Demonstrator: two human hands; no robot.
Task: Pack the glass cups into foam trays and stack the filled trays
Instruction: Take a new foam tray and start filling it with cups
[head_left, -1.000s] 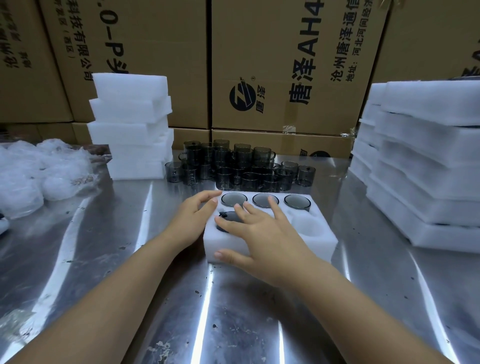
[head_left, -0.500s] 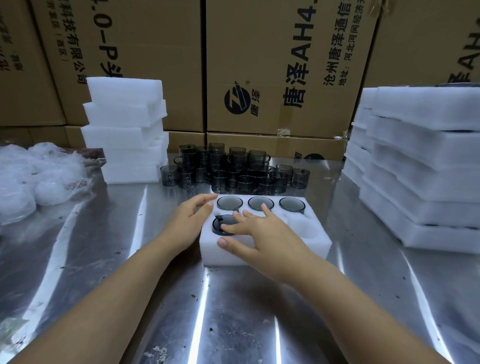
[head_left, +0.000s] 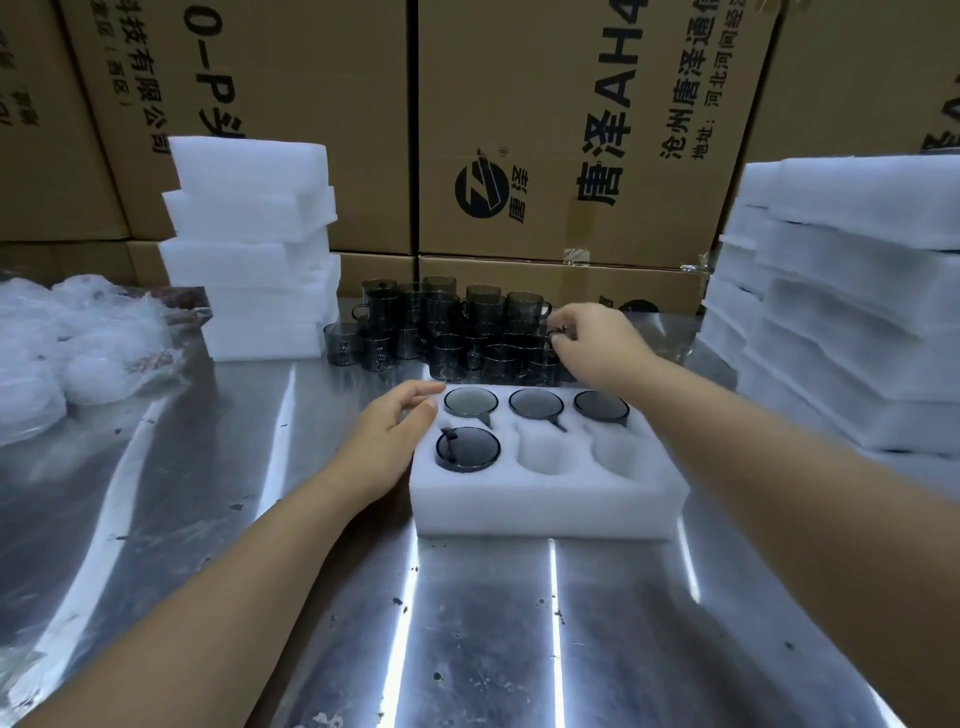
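**Hands split: bracing and fetching**

Your left hand (head_left: 388, 434) is resting open-fingered against the white foam tray (head_left: 545, 501), likely steadying it. Your right hand (head_left: 589, 340) is pinching a smoky grey glass cup (head_left: 544, 365) in the cluster (head_left: 441, 332) behind it, probably for an empty pocket (head_left: 545, 453).

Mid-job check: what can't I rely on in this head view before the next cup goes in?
All head view:
1. Whether the right hand grips a cup: its fingertips curl among overlapping, dark loose glass cups.
2. Loose cup count: they overlap, and the hand covers some.
3. Contents of the right foam stack: only its sides show, and the frame edge cuts it off.
4. The foam tray: the left hand covers its left wall.
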